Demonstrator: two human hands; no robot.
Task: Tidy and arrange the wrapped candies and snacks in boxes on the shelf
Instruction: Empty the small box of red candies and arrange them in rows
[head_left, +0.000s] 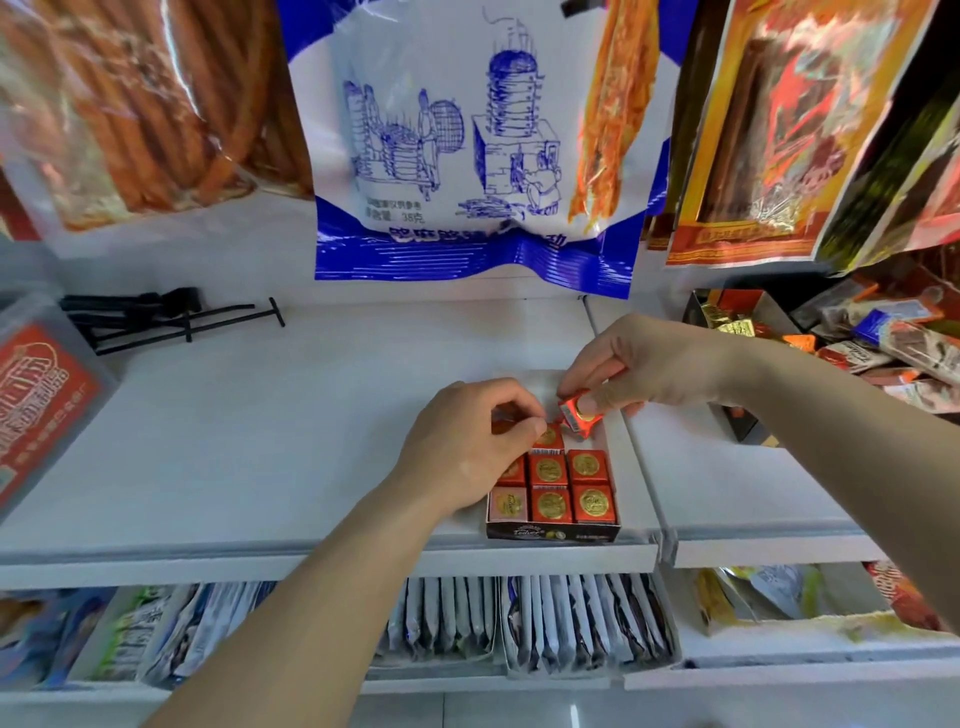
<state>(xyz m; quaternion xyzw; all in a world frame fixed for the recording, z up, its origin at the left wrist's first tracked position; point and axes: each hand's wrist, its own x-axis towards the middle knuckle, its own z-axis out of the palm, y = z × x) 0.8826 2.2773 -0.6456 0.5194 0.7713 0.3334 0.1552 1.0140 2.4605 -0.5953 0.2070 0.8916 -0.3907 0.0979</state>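
White shelf (260, 441) spans mid-frame; blue-white bag (447, 130) hangs top centre. Dark box (553, 531) sits at the shelf's front edge, centre-right, w/ red-gold candies (550, 470) in rows. Left hand (462, 447) over the box's back, grip apparently pinching a back-row candy (549, 435). Right hand (649, 364), grip closed on a loose candy (574, 415) just above.
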